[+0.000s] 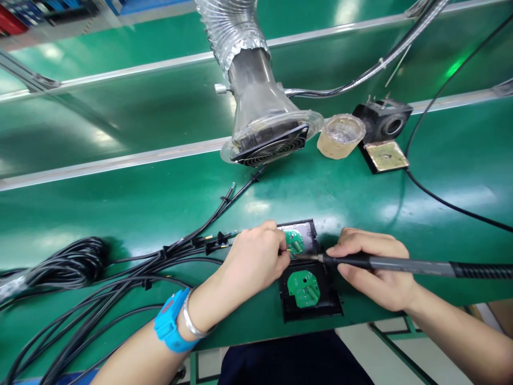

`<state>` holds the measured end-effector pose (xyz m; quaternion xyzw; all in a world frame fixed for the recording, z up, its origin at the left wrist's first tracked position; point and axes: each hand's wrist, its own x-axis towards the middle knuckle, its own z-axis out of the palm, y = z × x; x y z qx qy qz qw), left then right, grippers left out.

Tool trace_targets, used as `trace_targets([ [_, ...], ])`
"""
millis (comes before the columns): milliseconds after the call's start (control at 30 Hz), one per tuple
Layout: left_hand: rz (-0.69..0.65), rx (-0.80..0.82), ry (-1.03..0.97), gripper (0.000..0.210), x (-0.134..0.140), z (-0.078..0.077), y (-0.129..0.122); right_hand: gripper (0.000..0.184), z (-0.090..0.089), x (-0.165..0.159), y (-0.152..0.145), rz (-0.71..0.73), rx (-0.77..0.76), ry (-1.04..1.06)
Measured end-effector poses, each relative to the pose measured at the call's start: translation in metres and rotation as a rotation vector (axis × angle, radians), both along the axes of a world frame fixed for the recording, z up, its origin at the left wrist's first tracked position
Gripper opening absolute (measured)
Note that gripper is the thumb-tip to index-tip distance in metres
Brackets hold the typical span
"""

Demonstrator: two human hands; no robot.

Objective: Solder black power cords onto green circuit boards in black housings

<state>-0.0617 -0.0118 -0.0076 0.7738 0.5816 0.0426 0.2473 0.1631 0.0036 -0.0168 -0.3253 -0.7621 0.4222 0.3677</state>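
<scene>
Behind left fingers, part-hidden circuit board

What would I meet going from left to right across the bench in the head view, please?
Coiled cable → blue watch → left hand → nearer circuit board → right hand.

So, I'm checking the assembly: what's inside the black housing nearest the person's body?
A green circuit board lies inside the black housing, with a raised component on its face. Whatever lies beneath the board is hidden by it.
</scene>
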Motion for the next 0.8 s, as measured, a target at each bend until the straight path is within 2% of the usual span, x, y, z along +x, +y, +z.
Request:
trace_targets([
  [500, 0.015, -0.043, 0.023, 0.014, 0.004, 0.004, 0.006, 0.032, 0.007, -0.002, 0.012, 0.139, 0.074, -0.025],
  [800, 0.026, -0.063, 0.035, 0.013, 0.005, 0.007, 0.005, 0.029, 0.01, -0.005, 0.019, 0.223, 0.113, -0.028],
])
